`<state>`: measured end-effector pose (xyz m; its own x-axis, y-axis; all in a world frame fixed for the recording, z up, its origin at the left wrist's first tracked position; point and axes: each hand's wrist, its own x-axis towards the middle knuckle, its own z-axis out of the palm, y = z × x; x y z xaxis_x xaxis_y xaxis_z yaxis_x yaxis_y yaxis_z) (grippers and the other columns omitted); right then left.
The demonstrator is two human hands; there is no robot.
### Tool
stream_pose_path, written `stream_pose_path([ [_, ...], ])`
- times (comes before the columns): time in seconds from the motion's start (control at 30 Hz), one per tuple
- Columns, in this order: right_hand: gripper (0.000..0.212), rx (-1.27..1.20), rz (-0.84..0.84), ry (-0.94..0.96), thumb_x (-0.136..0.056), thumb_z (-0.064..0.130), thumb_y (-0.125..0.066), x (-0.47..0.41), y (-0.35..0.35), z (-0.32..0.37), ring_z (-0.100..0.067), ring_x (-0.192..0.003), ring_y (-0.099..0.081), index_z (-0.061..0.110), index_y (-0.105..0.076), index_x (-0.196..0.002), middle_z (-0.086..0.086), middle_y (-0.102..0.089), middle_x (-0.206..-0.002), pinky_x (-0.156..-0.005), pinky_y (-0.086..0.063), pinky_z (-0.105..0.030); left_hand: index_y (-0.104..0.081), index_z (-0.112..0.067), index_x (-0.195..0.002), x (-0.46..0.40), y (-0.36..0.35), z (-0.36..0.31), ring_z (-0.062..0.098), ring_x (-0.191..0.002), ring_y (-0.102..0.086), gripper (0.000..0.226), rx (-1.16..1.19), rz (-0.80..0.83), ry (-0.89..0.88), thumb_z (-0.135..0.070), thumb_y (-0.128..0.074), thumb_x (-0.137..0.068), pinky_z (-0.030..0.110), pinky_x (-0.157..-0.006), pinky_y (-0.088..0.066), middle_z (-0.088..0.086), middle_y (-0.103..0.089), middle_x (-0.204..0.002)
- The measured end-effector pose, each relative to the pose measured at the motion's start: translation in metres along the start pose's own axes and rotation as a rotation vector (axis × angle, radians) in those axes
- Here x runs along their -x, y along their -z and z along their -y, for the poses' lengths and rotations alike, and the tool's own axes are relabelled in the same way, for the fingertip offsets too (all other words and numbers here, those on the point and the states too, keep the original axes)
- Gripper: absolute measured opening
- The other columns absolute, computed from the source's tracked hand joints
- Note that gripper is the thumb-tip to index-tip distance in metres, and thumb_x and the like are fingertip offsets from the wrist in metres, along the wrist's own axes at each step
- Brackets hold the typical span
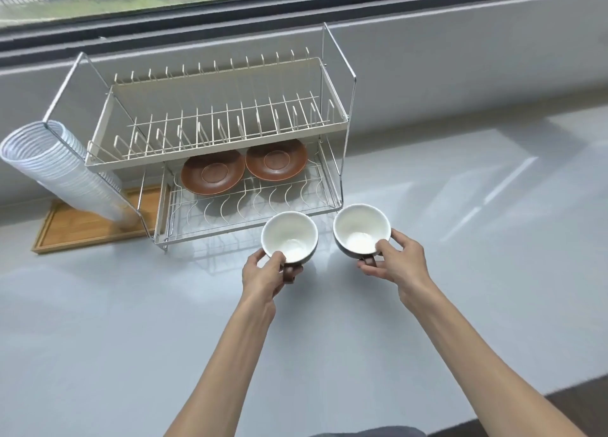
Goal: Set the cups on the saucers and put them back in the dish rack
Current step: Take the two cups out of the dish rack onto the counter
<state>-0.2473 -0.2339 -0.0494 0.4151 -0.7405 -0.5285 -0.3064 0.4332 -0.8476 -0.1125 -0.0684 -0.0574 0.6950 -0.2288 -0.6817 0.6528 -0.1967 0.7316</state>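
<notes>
Left hand (263,277) fingers closed on left cup (289,236) handle, right hand (396,260) likewise gripping right cup (361,229), both cups upright at dish rack's (210,134) five o'clock, two brown saucers (213,172) on its lower shelf.

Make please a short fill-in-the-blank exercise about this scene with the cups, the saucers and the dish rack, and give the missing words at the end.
1. Each hand holds one cup by its ____: left hand, right hand.
2. The number of brown saucers on the lower shelf of the dish rack is ____.
3. Inside, the left cup and the right cup are ____ in colour.
4. The upper shelf holds ____ dishes.

Missing words: handle; two; white; no
</notes>
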Motion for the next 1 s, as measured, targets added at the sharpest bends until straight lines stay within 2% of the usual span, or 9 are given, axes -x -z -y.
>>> stream_pose_path([
  [0.07,0.048,-0.024,-0.049,-0.013,-0.09,-0.003,-0.047,-0.001,0.015,-0.006,-0.03,-0.062,-0.07,0.02,-0.057,-0.131,-0.015,-0.061,-0.08,-0.083,-0.062,-0.047,-0.048,-0.011,-0.137,0.003,-0.014,0.007,0.018,-0.05,-0.069,0.054,-0.017,0.019,0.014,-0.002,-0.051,-0.084,0.024,-0.058,-0.052,0.027,-0.075,-0.101],
  [0.17,0.05,-0.048,-0.109,-0.031,-0.089,-0.001,-0.049,-0.006,0.035,-0.013,-0.028,-0.061,-0.068,0.02,-0.058,-0.133,-0.017,-0.062,-0.08,-0.084,-0.062,-0.049,-0.046,-0.013,-0.137,0.009,-0.035,0.013,0.016,-0.046,-0.067,0.054,-0.053,0.052,0.02,-0.002,-0.05,-0.085,0.019,-0.051,-0.05,0.028,-0.074,-0.102],
  [0.3,0.051,-0.079,-0.16,-0.051,-0.088,-0.002,-0.049,-0.013,0.06,-0.018,-0.026,-0.058,-0.066,0.017,-0.058,-0.134,-0.018,-0.063,-0.081,-0.082,-0.062,-0.049,-0.046,-0.013,-0.137,0.011,-0.065,0.019,0.019,-0.05,-0.068,0.054,-0.073,0.073,0.029,-0.001,-0.051,-0.085,0.028,-0.063,-0.051,0.016,-0.074,-0.077],
  [0.37,0.05,-0.098,-0.178,-0.055,-0.088,-0.003,-0.048,-0.016,0.071,-0.018,-0.024,-0.054,-0.065,0.017,-0.057,-0.134,-0.016,-0.062,-0.08,-0.083,-0.062,-0.049,-0.046,-0.015,-0.136,0.01,-0.078,0.022,0.019,-0.049,-0.067,0.053,-0.084,0.078,0.041,-0.002,-0.051,-0.085,0.03,-0.066,-0.05,0.015,-0.073,-0.073],
  [0.5,0.051,-0.12,-0.215,-0.068,-0.09,-0.003,-0.048,-0.027,0.09,-0.018,-0.027,-0.059,-0.066,0.012,-0.055,-0.138,-0.018,-0.063,-0.085,-0.077,-0.064,-0.043,-0.046,-0.019,-0.132,0.008,-0.1,0.026,0.021,-0.054,-0.066,0.05,-0.08,0.069,0.044,-0.003,-0.052,-0.085,0.033,-0.073,-0.048,0.008,-0.072,-0.063],
  [0.67,0.052,-0.156,-0.219,-0.068,-0.091,-0.003,-0.048,-0.039,0.104,-0.02,-0.028,-0.06,-0.066,0.011,-0.052,-0.141,-0.02,-0.062,-0.089,-0.069,-0.065,-0.037,-0.045,-0.022,-0.126,0.004,-0.12,0.033,0.023,-0.058,-0.065,0.045,-0.075,0.067,0.052,-0.002,-0.052,-0.086,0.033,-0.074,-0.049,0.003,-0.07,-0.056],
  [0.8,0.055,-0.176,-0.205,-0.073,-0.091,-0.003,-0.047,-0.045,0.109,-0.022,-0.034,-0.069,-0.068,0.013,-0.049,-0.144,-0.023,-0.063,-0.094,-0.062,-0.064,-0.031,-0.044,-0.022,-0.127,0.004,-0.129,0.037,0.023,-0.059,-0.064,0.047,-0.095,0.075,0.044,-0.001,-0.051,-0.086,0.027,-0.063,-0.048,0.01,-0.069,-0.069],
  [0.9,0.056,-0.191,-0.202,-0.077,-0.092,-0.003,-0.047,-0.047,0.113,-0.023,-0.035,-0.071,-0.069,0.014,-0.047,-0.145,-0.025,-0.064,-0.095,-0.06,-0.063,-0.03,-0.045,-0.023,-0.129,0.002,-0.134,0.041,0.025,-0.063,-0.062,0.049,-0.114,0.075,0.055,-0.004,-0.051,-0.085,0.029,-0.069,-0.047,0.007,-0.069,-0.061],
  [1.0,0.056,-0.203,-0.196,-0.08,-0.092,-0.003,-0.047,-0.048,0.116,-0.024,-0.037,-0.074,-0.069,0.014,-0.046,-0.146,-0.025,-0.064,-0.095,-0.057,-0.062,-0.028,-0.045,-0.024,-0.129,0.002,-0.136,0.044,0.02,-0.055,-0.058,0.049,-0.124,0.081,0.063,-0.004,-0.051,-0.084,0.029,-0.069,-0.045,0.009,-0.071,-0.064],
])
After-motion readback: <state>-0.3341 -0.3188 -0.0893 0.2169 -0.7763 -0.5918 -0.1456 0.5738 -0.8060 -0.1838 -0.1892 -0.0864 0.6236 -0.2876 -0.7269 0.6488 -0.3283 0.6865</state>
